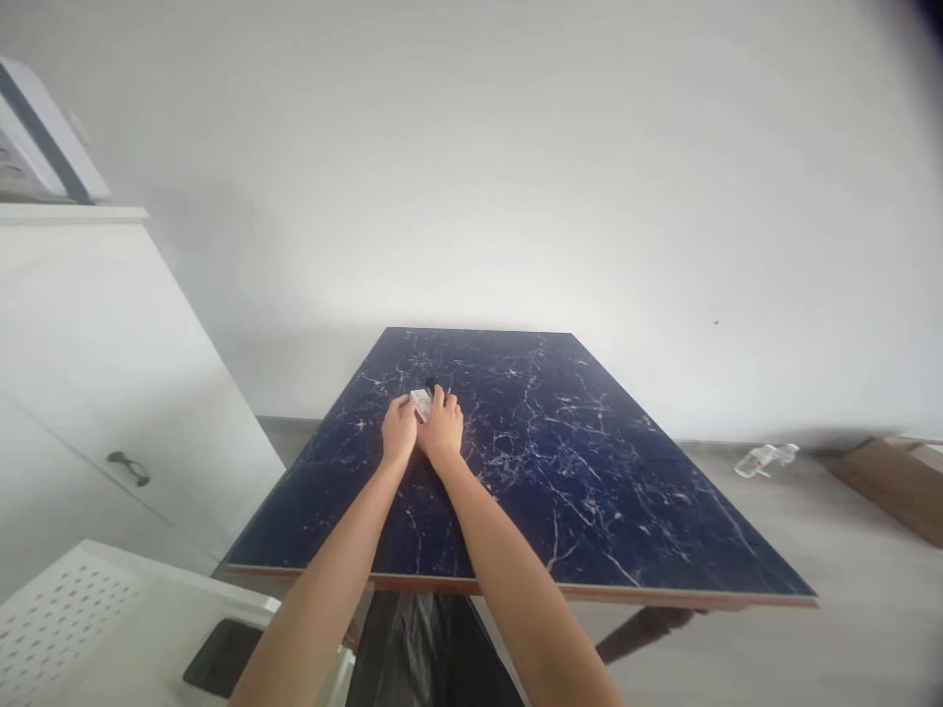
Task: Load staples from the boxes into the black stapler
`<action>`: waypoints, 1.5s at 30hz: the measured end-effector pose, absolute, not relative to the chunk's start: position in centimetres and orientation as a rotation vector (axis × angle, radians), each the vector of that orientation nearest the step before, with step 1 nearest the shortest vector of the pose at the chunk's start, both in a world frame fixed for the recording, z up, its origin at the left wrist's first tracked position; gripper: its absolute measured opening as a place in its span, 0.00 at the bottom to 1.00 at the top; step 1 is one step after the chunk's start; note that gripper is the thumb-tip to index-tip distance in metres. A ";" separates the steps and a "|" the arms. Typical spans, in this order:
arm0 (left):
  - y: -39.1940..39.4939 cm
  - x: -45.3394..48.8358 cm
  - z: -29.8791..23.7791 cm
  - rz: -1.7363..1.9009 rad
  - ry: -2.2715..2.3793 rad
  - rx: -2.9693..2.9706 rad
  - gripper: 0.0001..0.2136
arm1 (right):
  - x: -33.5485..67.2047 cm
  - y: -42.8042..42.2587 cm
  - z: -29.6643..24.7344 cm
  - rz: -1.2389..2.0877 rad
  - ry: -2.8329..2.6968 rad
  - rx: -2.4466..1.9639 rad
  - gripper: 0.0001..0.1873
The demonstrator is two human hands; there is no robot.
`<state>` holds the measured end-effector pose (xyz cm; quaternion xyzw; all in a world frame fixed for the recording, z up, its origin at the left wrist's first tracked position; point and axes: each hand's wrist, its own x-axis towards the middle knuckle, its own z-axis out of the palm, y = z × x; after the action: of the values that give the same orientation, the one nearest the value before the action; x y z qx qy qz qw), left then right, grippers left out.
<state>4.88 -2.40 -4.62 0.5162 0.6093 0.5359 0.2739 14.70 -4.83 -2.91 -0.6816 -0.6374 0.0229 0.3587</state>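
Both my hands are over the dark blue marbled table (560, 471), left of its middle. Between them is a small white box-like object (420, 401) with faint marks, too small to read. The fingers of my left hand (399, 429) are closed on its left side. My right hand (441, 429) is curled against its right side and partly covers it. Just beyond the right fingertips a small black thing (431, 383) shows; its kind is unclear, and I cannot tell whether the right hand touches it.
A white cabinet (110, 363) with a dark handle stands at the left. Below it, a white perforated chair or bin (81, 619) holds a flat black object (225, 656). Clear plastic bottles (764, 460) and a cardboard box (895, 481) lie on the floor at right. A wall rises behind the table.
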 end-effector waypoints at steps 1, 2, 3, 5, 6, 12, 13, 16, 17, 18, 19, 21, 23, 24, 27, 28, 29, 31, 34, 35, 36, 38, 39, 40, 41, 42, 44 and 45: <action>-2.1 4.4 -4.7 1.453 1.637 1.368 0.14 | 14.0 -4.8 -2.9 0.080 -1.631 -1.764 0.38; -1.8 4.0 -4.8 1.464 1.623 1.352 0.14 | 13.8 -4.8 -2.9 0.116 -1.632 -1.756 0.40; -1.6 3.7 -4.9 1.472 1.599 1.347 0.15 | 13.8 -4.9 -2.9 0.166 -1.651 -1.732 0.43; -1.5 3.5 -4.9 1.475 1.541 1.370 0.17 | 14.5 -5.1 -3.0 0.275 -1.701 -1.655 0.47; -1.5 3.5 -4.9 1.472 1.514 1.392 0.17 | 15.0 -5.3 -3.0 0.319 -1.720 -1.615 0.47; -2.0 3.5 -4.8 1.462 1.484 1.486 0.17 | 17.2 -6.0 -2.7 0.517 -1.629 -1.487 0.36; -2.0 3.3 -4.8 1.473 1.499 1.487 0.16 | 17.3 -6.0 -2.6 0.549 -1.604 -1.470 0.35; -2.1 2.1 -4.6 1.508 1.536 1.496 0.12 | 16.4 -5.9 -2.2 0.653 -1.518 -1.462 0.30; -2.1 1.5 -4.5 1.506 1.538 1.507 0.12 | 15.8 -5.9 -2.1 0.692 -1.486 -1.474 0.29; -2.2 0.6 -4.4 1.494 1.535 1.520 0.12 | 15.2 -5.9 -2.1 0.732 -1.467 -1.484 0.28; -2.2 -0.3 -4.2 1.474 1.527 1.537 0.13 | 14.5 -5.9 -2.2 0.773 -1.472 -1.478 0.28; -2.5 -2.3 -3.8 1.425 1.505 1.573 0.14 | 13.3 -5.9 -2.3 0.870 -1.539 -1.410 0.27; -2.7 -3.9 -3.5 1.409 1.492 1.599 0.14 | 12.9 -5.9 -2.4 0.945 -1.614 -1.329 0.23; -2.8 -4.5 -3.3 1.416 1.490 1.604 0.15 | 13.0 -5.7 -2.4 0.955 -1.629 -1.315 0.20; -2.9 -5.1 -3.1 1.390 1.457 1.606 0.17 | 14.5 -5.0 -2.4 0.856 -1.607 -1.390 0.17; -2.9 -5.1 -3.1 1.362 1.429 1.614 0.17 | 15.1 -4.7 -2.4 0.775 -1.612 -1.426 0.17; -3.0 -5.1 -3.1 1.329 1.396 1.626 0.17 | 15.7 -4.4 -2.4 0.684 -1.641 -1.462 0.18; -3.0 -5.0 -3.1 1.278 1.338 1.647 0.18 | 16.5 -3.8 -2.5 0.533 -1.761 -1.511 0.25; -3.0 -5.3 -3.3 1.258 1.296 1.652 0.20 | 16.8 -3.5 -3.0 0.458 -2.004 -1.493 0.37; -3.0 -5.4 -3.4 1.256 1.288 1.653 0.21 | 16.8 -3.6 -3.3 0.450 -2.055 -1.473 0.39; -3.0 -5.5 -3.5 1.252 1.281 1.659 0.23 | 16.8 -3.8 -3.5 0.445 -2.082 -1.456 0.40; -3.2 -5.7 -3.6 1.240 1.274 1.678 0.24 | 16.8 -4.2 -3.8 0.447 -2.099 -1.435 0.39; -3.3 -5.8 -3.6 1.237 1.273 1.691 0.25 | 16.8 -4.4 -3.9 0.438 -2.100 -1.431 0.39; -3.4 -5.8 -3.6 1.236 1.274 1.705 0.24 | 16.8 -4.4 -4.0 0.418 -2.097 -1.439 0.39; -3.6 -5.8 -3.5 1.239 1.275 1.720 0.24 | 16.8 -4.3 -3.9 0.388 -2.084 -1.462 0.39; -3.7 -5.8 -3.4 1.242 1.276 1.734 0.24 | 16.7 -4.0 -3.9 0.359 -2.062 -1.494 0.39; -3.9 -5.8 -3.2 1.242 1.272 1.758 0.22 | 16.4 -3.0 -3.7 0.331 -2.014 -1.560 0.36; -4.0 -5.8 -3.2 1.241 1.266 1.765 0.21 | 16.4 -2.4 -3.5 0.333 -2.002 -1.574 0.33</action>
<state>-5.83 -3.97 -3.19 0.6697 0.4804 0.4708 0.3147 16.36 -2.44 -3.54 -0.5880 -0.7476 0.1244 0.2828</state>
